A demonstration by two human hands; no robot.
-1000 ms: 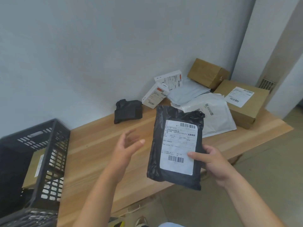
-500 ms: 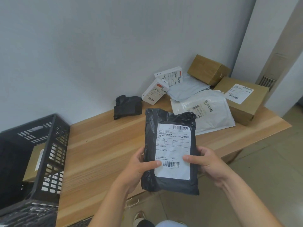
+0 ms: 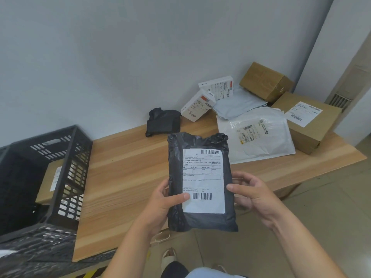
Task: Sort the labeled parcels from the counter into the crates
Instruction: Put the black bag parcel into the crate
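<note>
Well off to the left of your left fingers stands the black crate (image 3: 78,173), on the end of the wooden counter (image 3: 124,167). A brown labeled box (image 3: 45,189) lies inside it against the near wall.

Your left hand (image 3: 160,201) grips the black parcel (image 3: 200,219) at its lower left edge. The thumb is pressed flat on the front, its tip on the bottom left corner of the white label (image 3: 202,171) just beside the barcode. The other fingers curl round the edge and go behind the bag, where you cannot see them. The parcel is upright between your two hands, label facing you, raised off the counter at its near edge. Its crumpled top rises well above your fingertips.

Your right hand (image 3: 253,195) clamps the right edge a little higher up. The thumb tip touches the label's right margin, and the fingers are bent behind the bag.

Beyond your left fingers, near the wall, sits a small black parcel (image 3: 163,122). Beyond the gap between your hands, two white cartons (image 3: 197,106) lean together, the nearer one touching that small black parcel. Past your right fingers a grey mailer (image 3: 236,103) lies partly under a white mailer (image 3: 259,135). Farther right are a small brown box (image 3: 265,81) by the wall and a large brown box (image 3: 307,121) with a white label, both well apart from your hands.
</note>
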